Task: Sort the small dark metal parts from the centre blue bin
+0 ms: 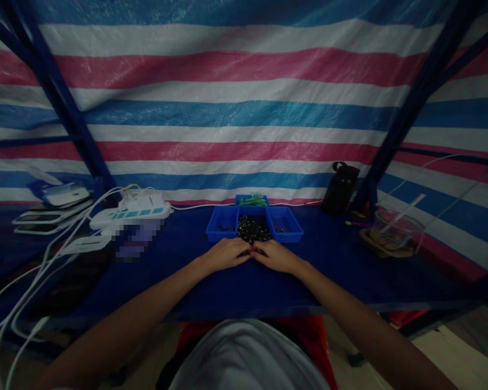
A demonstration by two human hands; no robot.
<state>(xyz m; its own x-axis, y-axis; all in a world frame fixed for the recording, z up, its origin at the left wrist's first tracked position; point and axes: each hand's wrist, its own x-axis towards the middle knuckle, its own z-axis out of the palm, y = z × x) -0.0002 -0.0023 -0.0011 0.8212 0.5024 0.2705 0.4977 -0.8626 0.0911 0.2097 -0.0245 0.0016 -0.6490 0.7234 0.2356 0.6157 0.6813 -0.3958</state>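
Note:
My left hand and my right hand rest side by side on the dark blue table, fingertips meeting just in front of a pile of small dark parts. Both hands have their fingers curled and pinched together; what they hold, if anything, is too small and dark to make out. The pile lies between several small blue trays, with a tray at the right and one behind holding green pieces.
White power strips and tangled white cables crowd the left side, with phones stacked beyond. A black bottle stands at the back right; a clear cup with a straw sits on a coaster. A striped tarp hangs behind.

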